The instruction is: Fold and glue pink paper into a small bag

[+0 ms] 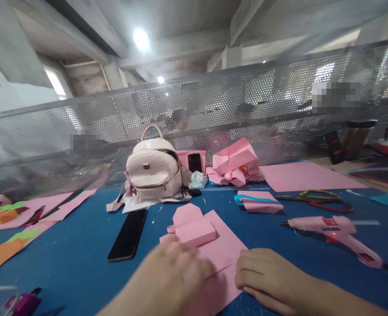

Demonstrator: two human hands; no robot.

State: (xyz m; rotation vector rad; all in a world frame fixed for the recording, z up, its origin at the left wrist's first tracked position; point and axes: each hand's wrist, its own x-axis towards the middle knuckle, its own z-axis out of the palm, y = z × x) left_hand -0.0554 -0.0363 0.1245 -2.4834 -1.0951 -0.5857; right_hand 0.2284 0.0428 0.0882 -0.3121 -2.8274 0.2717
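Observation:
A sheet of pink paper (228, 259) lies slanted on the blue table in front of me. My left hand (177, 272) is over its left part, smeared by motion, so its fingers and anything under them are unclear. On the right edge of the sheet rests my right hand (262, 272), fingers curled and pressed together against the paper. Just beyond my left hand, a folded pink paper box (195, 232) with a raised flap sits on the sheet. A loose paper edge shows between my two hands.
A black phone (128, 237) lies at left, near a white backpack (154, 169). Rightward are a pink glue gun (332, 226) with a red light, scissors (319, 199) and a pink folded piece with a blue strip (259, 202). Crumpled pink paper (235, 162) stands before a perforated metal screen (207, 105).

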